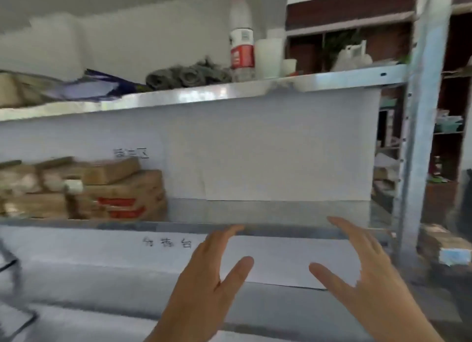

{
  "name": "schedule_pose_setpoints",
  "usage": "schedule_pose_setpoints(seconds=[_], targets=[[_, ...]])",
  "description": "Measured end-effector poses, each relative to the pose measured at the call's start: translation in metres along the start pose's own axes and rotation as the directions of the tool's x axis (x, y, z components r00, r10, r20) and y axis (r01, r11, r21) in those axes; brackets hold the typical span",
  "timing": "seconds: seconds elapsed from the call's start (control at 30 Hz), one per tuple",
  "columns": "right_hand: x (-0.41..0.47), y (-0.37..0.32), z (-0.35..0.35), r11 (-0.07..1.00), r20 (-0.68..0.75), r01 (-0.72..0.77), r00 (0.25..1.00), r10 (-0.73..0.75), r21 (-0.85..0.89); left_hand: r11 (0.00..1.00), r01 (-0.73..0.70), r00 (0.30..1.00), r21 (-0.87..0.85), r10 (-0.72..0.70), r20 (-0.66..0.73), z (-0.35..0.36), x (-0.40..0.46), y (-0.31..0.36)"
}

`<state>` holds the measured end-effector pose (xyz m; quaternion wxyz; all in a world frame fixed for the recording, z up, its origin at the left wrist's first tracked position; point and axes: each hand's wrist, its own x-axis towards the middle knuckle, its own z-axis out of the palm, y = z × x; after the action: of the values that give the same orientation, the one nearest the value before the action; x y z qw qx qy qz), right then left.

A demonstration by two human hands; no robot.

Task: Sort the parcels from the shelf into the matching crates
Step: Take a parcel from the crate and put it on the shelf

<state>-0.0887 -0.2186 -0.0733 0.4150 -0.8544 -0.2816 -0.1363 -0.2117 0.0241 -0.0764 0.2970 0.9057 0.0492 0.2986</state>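
Head view: two bare hands are held up in front of a metal shelf [178,225], and the picture is a bit blurry.
Left hand: the left hand [204,272] has flat, spread fingers and holds nothing.
Right hand: the right hand [362,267] is spread wide too, thumb out, and holds nothing.
Gap: both palms face each other with a wide space between them, like getting ready to take a box.
Parcels: the brown parcels [102,191] sit in a pile on the left part of the shelf, well apart from both hands. Some have red marks on them.
Shelf spot near hands: this part of the shelf is bare metal, with white paper [281,260] hanging below its edge.
Crates: I cannot see any crates.
Top shelf: a bottle [241,35] with a red label, a white cup [269,58] and grey rags [189,74] sit up there.
Step now: I think the hands need to go get a parcel.
How to do it well: move both hands left to the pile. Take the top parcel first so the pile does not fall. Hold it on two sides. Read its label before looking for a crate.
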Motion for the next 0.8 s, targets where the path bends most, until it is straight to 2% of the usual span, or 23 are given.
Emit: schedule_pose_setpoints(seconds=[0.17,0.27,0.5,0.6,0.7,0.8], targets=[[-0.003,-0.098,0.082,0.977,0.103,0.156,0.980,-0.172,0.147,0.990,0.133,0.974,0.055,-0.120,-0.194,-0.116,-0.062,-0.057],[-0.013,-0.150,0.127,0.965,0.151,0.186,0.965,-0.215,0.185,0.979,0.193,0.956,0.062,-0.173,-0.237,-0.166,-0.095,-0.093],[-0.045,-0.227,0.215,0.930,0.124,0.150,0.972,-0.202,0.335,0.948,0.312,0.936,0.059,-0.296,-0.189,-0.246,-0.144,-0.178],[-0.046,-0.253,0.245,0.935,0.138,0.138,0.972,-0.192,0.326,0.925,0.379,0.915,0.039,-0.368,-0.166,-0.270,-0.145,-0.207],[-0.034,-0.274,0.266,0.945,0.141,0.148,0.970,-0.196,0.292,0.900,0.435,0.896,-0.012,-0.435,-0.085,-0.291,-0.129,-0.223],[-0.013,-0.282,0.284,0.941,0.110,0.168,0.972,-0.207,0.293,0.909,0.411,0.909,-0.071,-0.415,-0.041,-0.304,-0.107,-0.239]])
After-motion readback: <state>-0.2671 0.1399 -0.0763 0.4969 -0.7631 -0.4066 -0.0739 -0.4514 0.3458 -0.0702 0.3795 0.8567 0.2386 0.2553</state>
